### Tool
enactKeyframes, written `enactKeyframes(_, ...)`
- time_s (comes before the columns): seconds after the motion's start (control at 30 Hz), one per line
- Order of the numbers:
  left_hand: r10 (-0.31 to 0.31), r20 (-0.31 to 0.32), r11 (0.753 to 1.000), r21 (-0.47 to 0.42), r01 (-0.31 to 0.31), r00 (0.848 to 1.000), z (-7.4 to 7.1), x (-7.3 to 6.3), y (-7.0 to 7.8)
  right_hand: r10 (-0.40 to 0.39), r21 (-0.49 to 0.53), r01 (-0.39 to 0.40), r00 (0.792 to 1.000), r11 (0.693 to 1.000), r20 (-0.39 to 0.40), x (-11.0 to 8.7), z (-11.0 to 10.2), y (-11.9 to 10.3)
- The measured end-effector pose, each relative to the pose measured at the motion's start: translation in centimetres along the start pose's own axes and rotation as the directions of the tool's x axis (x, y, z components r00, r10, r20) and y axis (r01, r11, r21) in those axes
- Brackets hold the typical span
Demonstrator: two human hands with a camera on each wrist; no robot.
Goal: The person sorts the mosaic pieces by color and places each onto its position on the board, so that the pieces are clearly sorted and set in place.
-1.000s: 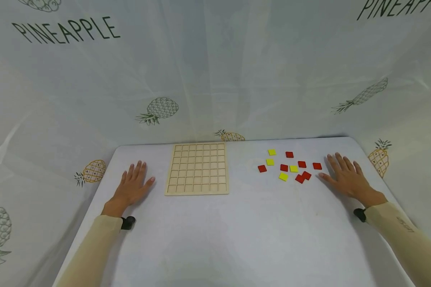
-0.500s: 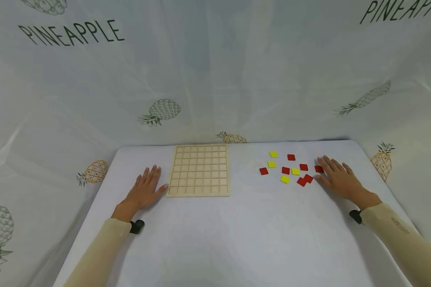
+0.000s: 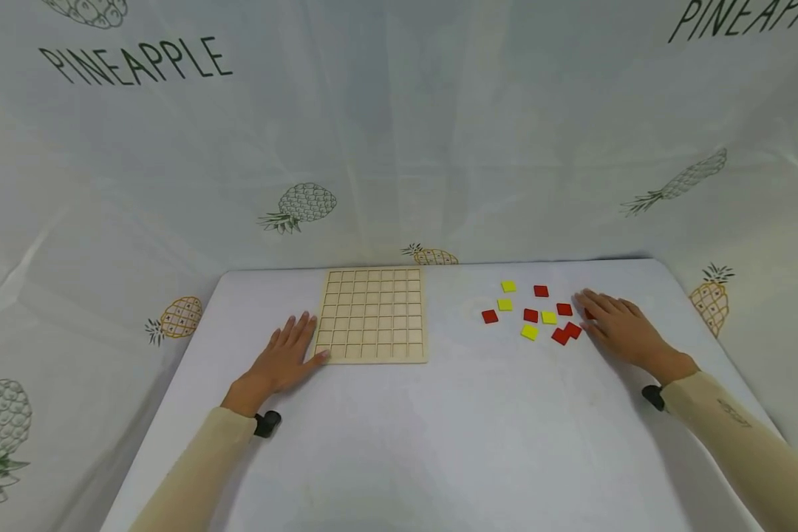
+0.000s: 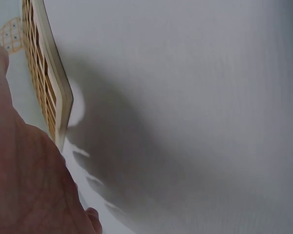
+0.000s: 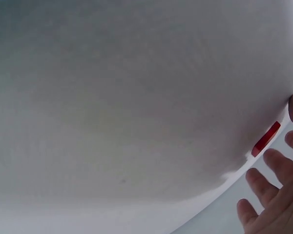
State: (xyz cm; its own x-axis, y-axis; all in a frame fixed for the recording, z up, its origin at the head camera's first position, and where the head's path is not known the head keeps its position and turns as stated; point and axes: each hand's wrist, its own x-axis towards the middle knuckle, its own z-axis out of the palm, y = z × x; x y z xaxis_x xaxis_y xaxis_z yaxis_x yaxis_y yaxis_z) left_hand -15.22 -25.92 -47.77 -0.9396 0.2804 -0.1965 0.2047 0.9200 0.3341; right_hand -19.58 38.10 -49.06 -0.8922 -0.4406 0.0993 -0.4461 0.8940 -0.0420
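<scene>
A pale wooden board (image 3: 372, 315) with a grid of square recesses lies at the table's far side, left of centre. My left hand (image 3: 281, 366) is at its left edge, fingers spread, the thumb over the near left corner; whether it touches cannot be told. Right of the board lie scattered flat square tiles, several red ones (image 3: 530, 315) and several yellow ones (image 3: 529, 332). Hovering over the rightmost tile is my right hand (image 3: 623, 329), which partly hides it. In the right wrist view that red tile (image 5: 266, 139) lies on the table below the loosely bent fingers (image 5: 260, 185).
The white table (image 3: 425, 436) ends at the back against a hanging white cloth (image 3: 386, 148) printed with pineapples. Two red tiles (image 3: 561, 336) overlap near my right thumb. A black band with a small device (image 3: 267, 424) is on each wrist.
My left hand has moved right, from beside the board to its left edge. My right hand has moved left, over the rightmost red tile. The view has shifted slightly.
</scene>
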Motion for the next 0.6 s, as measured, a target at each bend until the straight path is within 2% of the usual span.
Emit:
enactKeyframes(0.17,-0.005,0.013,1.0,0.016,0.005,1.0,0.3,-0.1,0.5,-0.043,0.023,0.044,0.998,0.999,-0.044,0.4,-0.1,-0.4)
enactKeyframes(0.3,-0.023,0.033,1.0,0.018,0.023,0.999,0.3,-0.2,0.8,-0.061,0.045,0.063,0.997,0.997,-0.05,0.7,-0.1,-0.5)
enactKeyframes(0.6,-0.049,0.057,0.998,0.041,0.047,0.997,0.5,-0.1,0.8,-0.063,0.05,0.062,0.998,0.997,0.015,1.4,-0.4,-0.9)
